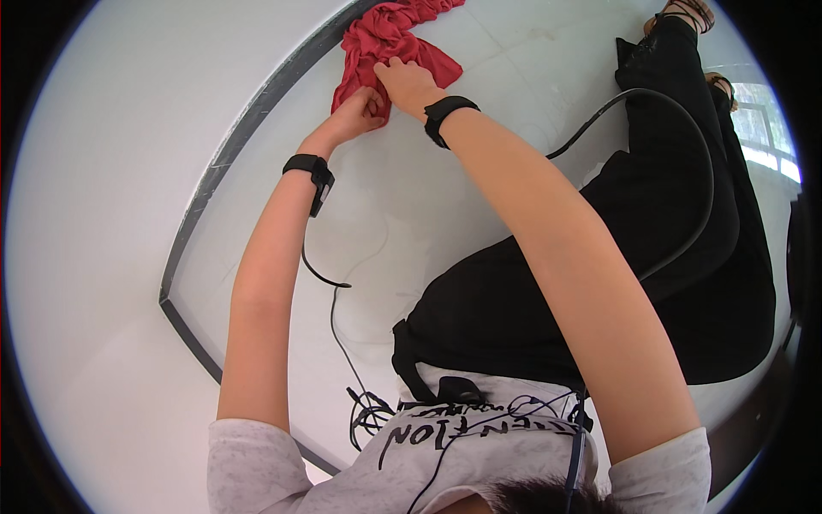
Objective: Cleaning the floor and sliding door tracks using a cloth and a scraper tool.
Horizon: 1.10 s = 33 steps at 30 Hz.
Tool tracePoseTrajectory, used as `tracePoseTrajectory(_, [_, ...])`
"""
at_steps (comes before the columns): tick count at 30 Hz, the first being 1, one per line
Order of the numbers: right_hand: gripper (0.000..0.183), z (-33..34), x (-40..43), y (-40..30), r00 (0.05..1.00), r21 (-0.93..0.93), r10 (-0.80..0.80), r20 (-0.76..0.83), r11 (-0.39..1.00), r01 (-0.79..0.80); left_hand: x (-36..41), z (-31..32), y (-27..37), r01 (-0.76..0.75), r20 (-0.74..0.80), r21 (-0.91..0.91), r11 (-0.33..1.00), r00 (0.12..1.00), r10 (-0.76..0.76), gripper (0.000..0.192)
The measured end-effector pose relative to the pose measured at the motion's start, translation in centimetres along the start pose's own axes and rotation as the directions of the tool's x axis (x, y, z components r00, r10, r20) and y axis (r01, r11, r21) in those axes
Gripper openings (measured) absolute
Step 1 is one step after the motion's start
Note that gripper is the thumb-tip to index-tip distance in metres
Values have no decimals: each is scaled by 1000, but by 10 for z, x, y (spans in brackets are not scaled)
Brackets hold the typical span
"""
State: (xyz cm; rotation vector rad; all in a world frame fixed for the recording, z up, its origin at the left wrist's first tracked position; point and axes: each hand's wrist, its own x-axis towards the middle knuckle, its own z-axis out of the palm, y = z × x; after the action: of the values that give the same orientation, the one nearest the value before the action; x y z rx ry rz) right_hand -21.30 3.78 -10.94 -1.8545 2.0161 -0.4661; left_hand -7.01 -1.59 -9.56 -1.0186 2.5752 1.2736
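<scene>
A bunched red cloth point(379, 32) lies on the pale floor along the wall, its far end running out at the top of the view. My left hand point(355, 115) has its fingers curled on the cloth's near edge, with fabric between thumb and fingers. Just to its right, my right hand point(406, 83) grips a fold with bent fingers; the fingertips are partly hidden in the fabric. Each wrist wears a black band, and the left band point(314, 177) carries a small device.
A dark baseboard point(218, 167) edges the white wall point(128, 160) on my left and meets a corner. My legs in black trousers point(642, 193) stretch out on the right. A thick black cable point(709, 173) loops over them. Thin cables point(369, 411) lie near my waist.
</scene>
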Motion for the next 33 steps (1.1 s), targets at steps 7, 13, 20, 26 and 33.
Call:
tracePoseTrajectory(7, [39,-2,-1,-4,999,17,34,33,999,-35,2,-2,1,10,29,26,1000,1000,-10,29])
tracePoseTrajectory(13, [40,-2,-2,3,997,36,32,74,999,-35,2,-4,2,-35,66,41,999,997,33,27])
tracePoseTrajectory(20, [36,0,1,2,999,74,33,32,997,-36,2,-8,-2,26,65,-71,997,998,-21,24])
tracePoseTrajectory(26, [34,-1,1,0,997,61,42,59,997,-45,4,-4,-5,21,49,-23,1000,999,-19,24])
tracePoseTrajectory(33, [31,-2,0,16,984,139,-25,179,990,0,2,-13,-19,-42,80,-28,999,996,44,25])
